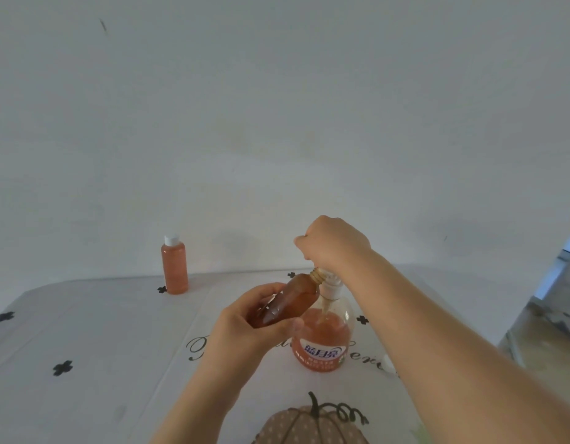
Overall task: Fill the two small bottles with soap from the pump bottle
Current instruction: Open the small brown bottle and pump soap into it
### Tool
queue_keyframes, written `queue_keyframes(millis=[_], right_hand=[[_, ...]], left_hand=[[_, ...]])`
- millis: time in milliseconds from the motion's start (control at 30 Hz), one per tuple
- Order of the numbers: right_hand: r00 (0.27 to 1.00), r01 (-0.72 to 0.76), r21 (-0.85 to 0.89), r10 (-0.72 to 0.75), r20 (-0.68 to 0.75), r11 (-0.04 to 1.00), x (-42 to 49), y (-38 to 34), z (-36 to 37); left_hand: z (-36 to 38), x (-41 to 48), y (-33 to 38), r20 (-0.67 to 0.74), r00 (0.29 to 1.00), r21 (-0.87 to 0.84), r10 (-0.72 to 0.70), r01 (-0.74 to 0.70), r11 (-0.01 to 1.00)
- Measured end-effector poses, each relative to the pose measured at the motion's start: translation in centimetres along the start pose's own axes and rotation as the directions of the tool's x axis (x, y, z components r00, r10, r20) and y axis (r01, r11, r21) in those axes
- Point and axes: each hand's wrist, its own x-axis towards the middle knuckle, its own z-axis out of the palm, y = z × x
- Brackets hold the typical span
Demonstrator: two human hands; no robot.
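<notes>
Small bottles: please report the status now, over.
Left hand holds tilted small bottle, mouth at pump spout. Right hand curled over pump bottle head. Other small bottle capped, full, standing apart. Nothing in the way.

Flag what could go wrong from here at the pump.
1. The small clear bottle of orange soap, tilted in the left hand with its open neck at the white pump, looks nearly full; another press by the right hand may spill soap onto the white tablecloth.
2. The small white cap lies beside the right forearm and might get knocked away.
</notes>
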Motion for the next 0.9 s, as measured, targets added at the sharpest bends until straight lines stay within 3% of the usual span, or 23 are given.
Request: queue_keyframes(millis=[600,900], right_hand=[[0.999,-0.038,0.054,0.038,0.018,0.998,0.2,0.5,1.3],[1.0,-0.008,-0.009,0.008,-0.011,1.0,-0.1,0.1,-0.1]], left_hand=[[-0.1,0.5,-0.8,0.017,0.999,0.016,-0.029,0.029,0.999],[0.0,0.2,-0.5,-0.02,1.0,0.018,0.014,-0.014,1.0]])
